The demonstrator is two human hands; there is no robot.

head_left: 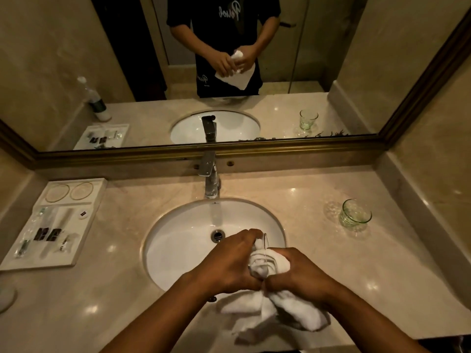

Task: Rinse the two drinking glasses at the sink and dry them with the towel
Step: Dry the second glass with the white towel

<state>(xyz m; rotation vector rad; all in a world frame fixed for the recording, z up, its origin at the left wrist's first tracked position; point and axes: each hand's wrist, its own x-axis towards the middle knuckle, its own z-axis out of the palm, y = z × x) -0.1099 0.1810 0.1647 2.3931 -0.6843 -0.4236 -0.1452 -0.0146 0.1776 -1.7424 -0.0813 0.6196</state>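
Observation:
Over the front of the white sink basin (183,250), my left hand (229,263) grips a clear drinking glass (265,253) turned on its side, only its rim showing. My right hand (303,273) is closed on a white towel (280,312), part of which is stuffed into the glass while the rest hangs down over the counter's front edge. The second glass (354,215) stands upright on the marble counter to the right of the sink, away from both hands. No water runs from the tap.
A chrome faucet (211,179) stands behind the basin. At the left sits a white amenity tray (84,238) with small packets. A mirror above the counter reflects the scene. A round white object (7,296) lies at the far left edge.

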